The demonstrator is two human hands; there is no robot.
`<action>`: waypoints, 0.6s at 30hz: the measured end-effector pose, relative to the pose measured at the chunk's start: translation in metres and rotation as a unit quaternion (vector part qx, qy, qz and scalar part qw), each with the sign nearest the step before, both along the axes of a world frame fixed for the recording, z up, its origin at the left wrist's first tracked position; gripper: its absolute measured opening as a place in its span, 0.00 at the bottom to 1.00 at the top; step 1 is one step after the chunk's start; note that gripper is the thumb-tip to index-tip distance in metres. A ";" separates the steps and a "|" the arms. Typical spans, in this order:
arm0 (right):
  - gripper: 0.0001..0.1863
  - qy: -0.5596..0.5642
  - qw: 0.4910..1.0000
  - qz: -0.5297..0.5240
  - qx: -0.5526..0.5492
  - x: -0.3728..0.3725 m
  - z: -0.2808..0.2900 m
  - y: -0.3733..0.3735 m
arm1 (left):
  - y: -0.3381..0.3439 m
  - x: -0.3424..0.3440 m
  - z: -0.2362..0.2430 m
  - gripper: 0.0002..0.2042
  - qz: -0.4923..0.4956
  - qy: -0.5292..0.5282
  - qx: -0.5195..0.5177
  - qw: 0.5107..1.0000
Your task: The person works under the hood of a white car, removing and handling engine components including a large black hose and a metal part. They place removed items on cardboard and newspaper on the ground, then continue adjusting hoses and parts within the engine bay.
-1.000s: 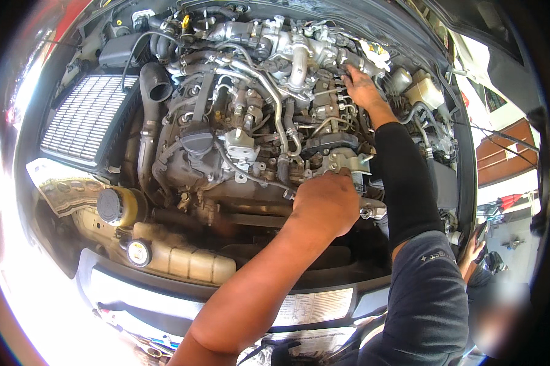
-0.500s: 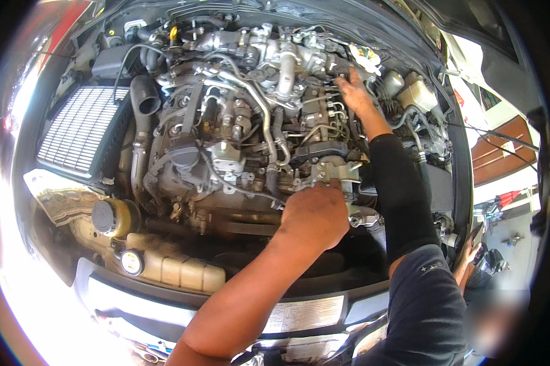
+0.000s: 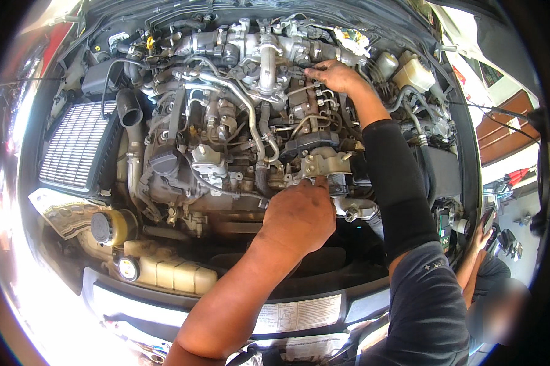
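My left hand (image 3: 299,213) is at the front of the bared engine (image 3: 226,116), its back toward me and its fingers bent. Two fingertips meet the lower edge of a metal bracket (image 3: 328,163); the other fingers and anything under them are hidden. Farther back on the right, my right hand (image 3: 339,78) reaches in above a row of thin metal fuel lines (image 3: 327,100). Its thumb and forefinger come together beside the silver intake pipe (image 3: 267,70); what is between them, if anything, is too small to make out.
An air filter box (image 3: 73,140) with a ribbed element lies at left, beside an open black hose (image 3: 129,108). A capped coolant tank (image 3: 171,272) borders the front. A crumpled packet (image 3: 352,41) rests at the back right. Another person's hand (image 3: 482,238) holds a phone-like object.
My right hand has moved left, and its spread fingers have drawn together. The left hand stays by the bracket. My view has shifted slightly, and the other person's hand is raised a little.
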State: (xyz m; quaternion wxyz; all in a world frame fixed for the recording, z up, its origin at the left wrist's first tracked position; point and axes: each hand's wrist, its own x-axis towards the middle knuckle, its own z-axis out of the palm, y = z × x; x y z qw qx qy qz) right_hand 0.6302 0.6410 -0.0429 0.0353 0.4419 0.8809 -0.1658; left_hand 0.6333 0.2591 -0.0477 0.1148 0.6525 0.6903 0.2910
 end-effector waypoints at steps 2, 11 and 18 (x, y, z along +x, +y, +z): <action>0.43 -0.034 0.999 0.005 0.018 -0.004 0.002 -0.006 | 0.000 0.001 0.000 0.20 0.000 0.003 0.004 1.000; 0.26 0.108 0.984 0.028 -0.138 -0.008 -0.016 0.000 | -0.001 0.001 -0.001 0.20 -0.012 0.001 -0.005 1.000; 0.24 0.209 0.952 -0.090 -0.205 -0.021 -0.021 -0.010 | 0.000 0.000 0.001 0.17 -0.014 0.005 -0.008 1.000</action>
